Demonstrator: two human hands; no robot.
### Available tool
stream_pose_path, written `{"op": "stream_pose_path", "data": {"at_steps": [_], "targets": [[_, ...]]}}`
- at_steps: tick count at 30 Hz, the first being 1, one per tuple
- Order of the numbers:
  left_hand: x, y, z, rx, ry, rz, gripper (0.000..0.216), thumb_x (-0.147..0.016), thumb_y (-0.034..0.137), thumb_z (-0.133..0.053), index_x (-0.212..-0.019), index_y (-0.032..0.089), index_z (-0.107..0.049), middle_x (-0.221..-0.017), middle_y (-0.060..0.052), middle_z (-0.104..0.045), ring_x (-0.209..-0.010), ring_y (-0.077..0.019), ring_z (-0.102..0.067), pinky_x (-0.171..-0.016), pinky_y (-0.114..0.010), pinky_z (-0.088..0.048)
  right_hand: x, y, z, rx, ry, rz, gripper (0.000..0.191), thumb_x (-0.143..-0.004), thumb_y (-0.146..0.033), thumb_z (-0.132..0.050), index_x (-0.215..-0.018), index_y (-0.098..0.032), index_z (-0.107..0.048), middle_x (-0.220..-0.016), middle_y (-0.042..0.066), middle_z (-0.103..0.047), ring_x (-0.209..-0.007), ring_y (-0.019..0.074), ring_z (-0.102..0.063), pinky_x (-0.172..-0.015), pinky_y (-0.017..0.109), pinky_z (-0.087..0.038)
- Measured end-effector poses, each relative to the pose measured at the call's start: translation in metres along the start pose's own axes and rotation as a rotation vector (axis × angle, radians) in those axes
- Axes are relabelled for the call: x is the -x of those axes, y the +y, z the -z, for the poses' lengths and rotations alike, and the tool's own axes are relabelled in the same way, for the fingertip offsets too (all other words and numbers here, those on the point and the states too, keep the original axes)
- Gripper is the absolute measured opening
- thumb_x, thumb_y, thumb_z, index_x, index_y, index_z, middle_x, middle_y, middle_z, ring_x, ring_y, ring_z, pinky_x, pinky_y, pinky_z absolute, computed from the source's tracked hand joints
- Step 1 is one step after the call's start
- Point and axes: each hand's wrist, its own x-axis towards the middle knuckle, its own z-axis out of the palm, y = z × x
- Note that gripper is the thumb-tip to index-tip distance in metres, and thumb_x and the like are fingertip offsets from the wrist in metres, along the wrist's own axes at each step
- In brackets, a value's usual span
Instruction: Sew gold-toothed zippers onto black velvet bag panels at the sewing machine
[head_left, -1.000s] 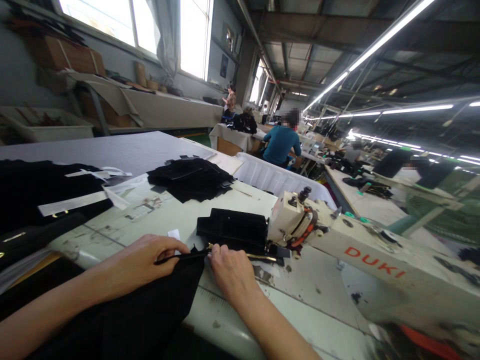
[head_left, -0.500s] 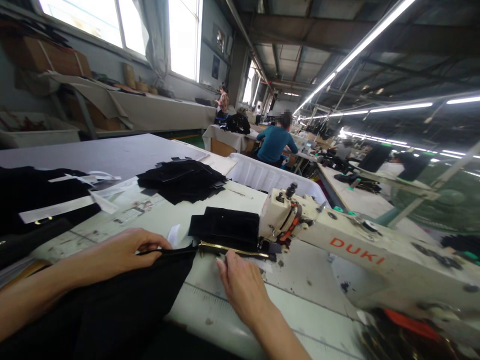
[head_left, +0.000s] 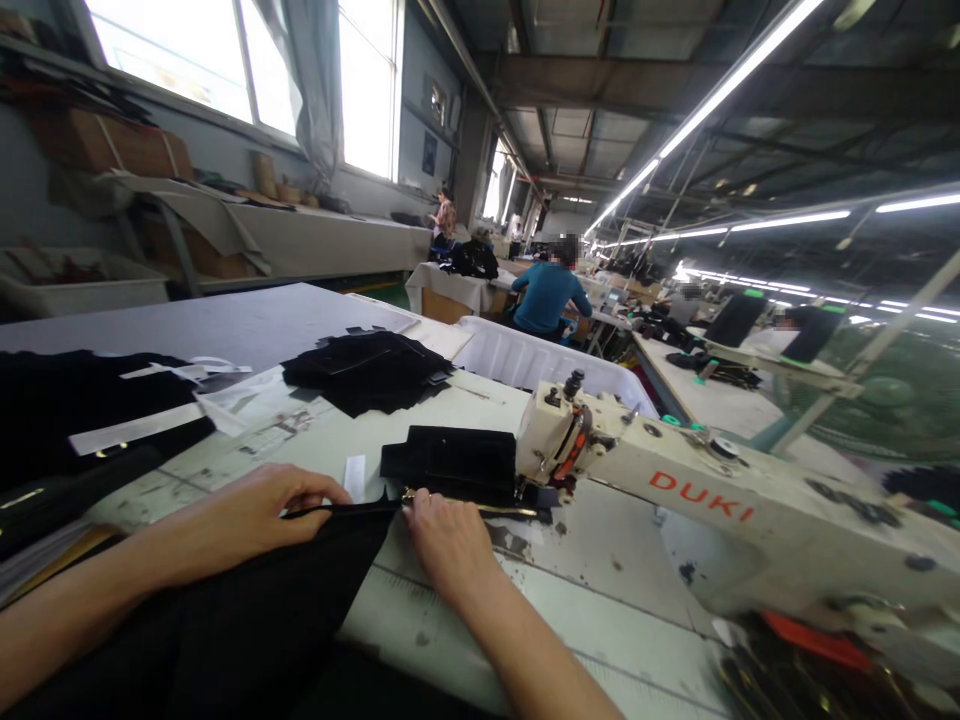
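Note:
My left hand (head_left: 259, 513) pinches the edge of a black fabric piece (head_left: 247, 620) that drapes off the near table edge. My right hand (head_left: 442, 535) lies with bent fingers on the gold zipper (head_left: 480, 509) where it meets the fabric. The zipper runs right to the needle area of a white DUKI sewing machine (head_left: 675, 500). A folded black piece (head_left: 450, 462) lies just behind the zipper, against the machine head.
A pile of black cut pieces (head_left: 367, 368) sits further back on the table (head_left: 615, 560). Black fabric with white strips (head_left: 97, 420) lies at the left. A white bin (head_left: 540, 358) stands behind the machine. A person in a blue top (head_left: 549, 296) works further off.
My right hand moved left along the zipper, back to the fabric edge, after being slid right half a second ago. My left hand kept its grip.

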Motion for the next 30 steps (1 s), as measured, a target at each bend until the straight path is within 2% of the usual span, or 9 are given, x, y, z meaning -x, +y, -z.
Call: {"op": "stream_pose_path", "data": {"at_steps": [10,13,18,30], "targets": [[0.006,0.007,-0.005,-0.034,0.038,-0.008,0.042,-0.085,0.036,-0.048,-0.109,0.019,-0.078,-0.075,0.0,-0.069,-0.071,-0.0202,-0.061,-0.071,-0.029,-0.039,-0.008,-0.004,-0.003,-0.019,-0.002,0.016,0.02,-0.108,-0.023,-0.041,-0.111,-0.016,-0.059,-0.093,0.009,-0.076,-0.08,0.0255,-0.075,-0.067,0.034,-0.057],[0.006,0.002,-0.003,-0.021,0.018,0.004,0.043,-0.085,0.038,-0.048,-0.107,0.018,-0.078,-0.072,0.0,-0.068,-0.068,-0.0195,-0.059,-0.068,-0.027,-0.039,0.0,-0.002,0.002,-0.029,0.002,0.004,0.02,-0.109,-0.024,-0.04,-0.11,-0.018,-0.059,-0.094,0.007,-0.076,-0.083,0.0258,-0.075,-0.068,0.035,-0.057],[0.003,-0.006,0.002,0.019,-0.043,0.008,0.046,-0.083,0.045,-0.049,-0.104,0.014,-0.078,-0.07,0.0,-0.07,-0.067,-0.0206,-0.061,-0.066,-0.027,-0.04,0.019,0.003,0.01,-0.03,0.009,-0.103,0.019,-0.109,-0.028,-0.04,-0.105,-0.017,-0.056,-0.092,0.009,-0.075,-0.077,0.0269,-0.075,-0.065,0.036,-0.058],[0.015,0.023,0.007,-0.01,0.007,-0.013,0.038,-0.088,0.034,-0.049,-0.105,0.016,-0.078,-0.073,0.002,-0.072,-0.07,-0.0196,-0.063,-0.068,-0.026,-0.04,0.009,-0.003,0.004,-0.048,0.004,-0.07,0.02,-0.109,-0.031,-0.043,-0.109,-0.016,-0.056,-0.094,0.011,-0.075,-0.082,0.0261,-0.076,-0.071,0.038,-0.06]]}}
